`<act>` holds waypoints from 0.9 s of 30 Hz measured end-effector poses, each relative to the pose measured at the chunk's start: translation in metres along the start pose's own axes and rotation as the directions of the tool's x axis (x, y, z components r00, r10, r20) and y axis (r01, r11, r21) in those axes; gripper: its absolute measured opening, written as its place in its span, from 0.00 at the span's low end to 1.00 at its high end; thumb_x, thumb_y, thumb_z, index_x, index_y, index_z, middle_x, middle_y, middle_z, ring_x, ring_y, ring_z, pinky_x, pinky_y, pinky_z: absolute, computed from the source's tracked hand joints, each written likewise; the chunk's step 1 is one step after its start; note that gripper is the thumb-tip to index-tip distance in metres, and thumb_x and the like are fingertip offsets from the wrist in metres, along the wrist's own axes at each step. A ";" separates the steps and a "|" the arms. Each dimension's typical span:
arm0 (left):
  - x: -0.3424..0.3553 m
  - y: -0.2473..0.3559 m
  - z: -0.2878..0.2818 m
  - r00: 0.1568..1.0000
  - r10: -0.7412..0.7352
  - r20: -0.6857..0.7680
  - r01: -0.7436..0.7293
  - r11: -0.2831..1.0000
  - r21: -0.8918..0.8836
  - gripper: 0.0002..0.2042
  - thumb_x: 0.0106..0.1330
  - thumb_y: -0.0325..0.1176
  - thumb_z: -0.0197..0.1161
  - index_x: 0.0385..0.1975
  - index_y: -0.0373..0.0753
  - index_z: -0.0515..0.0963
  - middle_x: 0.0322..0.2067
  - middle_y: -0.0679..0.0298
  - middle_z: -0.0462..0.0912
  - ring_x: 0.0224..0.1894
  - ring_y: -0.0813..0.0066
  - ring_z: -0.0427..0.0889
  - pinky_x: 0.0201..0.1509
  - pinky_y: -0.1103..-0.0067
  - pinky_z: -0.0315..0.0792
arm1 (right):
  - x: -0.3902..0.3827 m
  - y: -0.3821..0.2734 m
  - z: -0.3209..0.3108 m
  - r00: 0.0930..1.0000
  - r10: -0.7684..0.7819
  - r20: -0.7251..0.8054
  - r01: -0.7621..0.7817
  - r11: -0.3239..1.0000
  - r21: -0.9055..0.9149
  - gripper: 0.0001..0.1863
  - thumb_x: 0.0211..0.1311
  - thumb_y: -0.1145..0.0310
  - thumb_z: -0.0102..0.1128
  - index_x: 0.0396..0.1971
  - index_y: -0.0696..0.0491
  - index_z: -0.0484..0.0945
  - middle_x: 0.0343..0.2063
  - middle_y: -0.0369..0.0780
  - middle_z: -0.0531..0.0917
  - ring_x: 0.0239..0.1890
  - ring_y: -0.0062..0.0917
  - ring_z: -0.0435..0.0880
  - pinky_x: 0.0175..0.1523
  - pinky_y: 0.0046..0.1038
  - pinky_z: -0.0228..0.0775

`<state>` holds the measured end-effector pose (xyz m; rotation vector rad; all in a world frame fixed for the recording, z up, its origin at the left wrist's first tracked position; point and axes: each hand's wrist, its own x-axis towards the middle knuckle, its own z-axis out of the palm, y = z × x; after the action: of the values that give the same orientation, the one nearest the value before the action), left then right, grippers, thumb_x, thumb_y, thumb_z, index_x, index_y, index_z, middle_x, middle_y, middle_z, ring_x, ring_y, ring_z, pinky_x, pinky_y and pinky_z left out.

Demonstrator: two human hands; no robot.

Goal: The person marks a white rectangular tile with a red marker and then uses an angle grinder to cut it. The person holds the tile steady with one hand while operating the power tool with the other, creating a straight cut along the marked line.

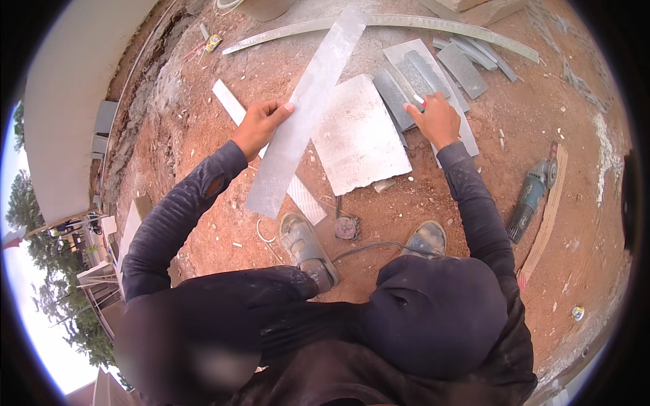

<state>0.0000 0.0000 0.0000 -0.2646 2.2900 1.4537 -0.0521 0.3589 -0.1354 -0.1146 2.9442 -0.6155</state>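
Left hand [261, 127] grips strip [308, 111] | right hand [439, 120] pinches stick [419, 100] | strip may slip, crack: just one hand holds it

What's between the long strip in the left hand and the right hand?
In the head view, a broad pale slab and part of a dark grey piece lie between the strip and right hand.

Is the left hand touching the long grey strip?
Touching: the head view shows the left hand gripping the long grey strip at its left edge, thumb on its face.
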 end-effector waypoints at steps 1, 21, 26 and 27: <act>0.000 -0.005 0.009 0.999 -0.017 -0.040 0.014 0.998 -0.066 0.16 0.71 0.42 0.62 0.41 0.31 0.81 0.31 0.66 0.83 0.30 0.83 0.79 0.36 0.82 0.74 | -0.011 -0.008 0.001 1.000 -0.003 -0.003 0.003 1.000 -0.025 0.33 0.53 0.44 0.69 0.45 0.60 0.78 0.47 0.48 0.79 0.37 0.44 0.85 0.41 0.44 0.76; 0.053 -0.073 0.176 0.923 -0.139 -0.358 -0.059 0.870 -0.490 0.14 0.71 0.39 0.61 0.38 0.30 0.81 0.29 0.66 0.82 0.30 0.83 0.76 0.36 0.83 0.70 | -0.010 0.058 -0.068 0.965 0.176 0.195 -0.261 0.555 0.790 0.24 0.48 0.54 0.71 0.32 0.63 0.84 0.29 0.38 0.83 0.35 0.23 0.79 0.44 0.25 0.68; 0.067 -0.044 0.203 0.874 -0.225 -0.430 0.060 0.929 -0.364 0.14 0.67 0.38 0.63 0.30 0.31 0.82 0.23 0.64 0.81 0.26 0.78 0.75 0.34 0.77 0.69 | -0.053 0.140 -0.128 0.939 0.311 0.150 -0.337 0.732 0.593 0.26 0.53 0.56 0.69 0.45 0.64 0.83 0.40 0.37 0.85 0.41 0.21 0.80 0.51 0.23 0.65; 0.066 -0.034 0.209 0.869 -0.234 -0.437 0.090 0.942 -0.325 0.14 0.67 0.38 0.64 0.31 0.30 0.82 0.22 0.64 0.80 0.26 0.79 0.74 0.33 0.77 0.69 | -0.062 0.156 -0.139 0.924 0.351 0.154 -0.375 0.749 0.546 0.26 0.53 0.56 0.68 0.45 0.64 0.83 0.40 0.37 0.85 0.42 0.21 0.80 0.52 0.23 0.65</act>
<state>0.0036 0.1766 -0.1338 -0.9794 2.3132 1.7901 -0.0181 0.5626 -0.0656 0.4905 2.4898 -1.3525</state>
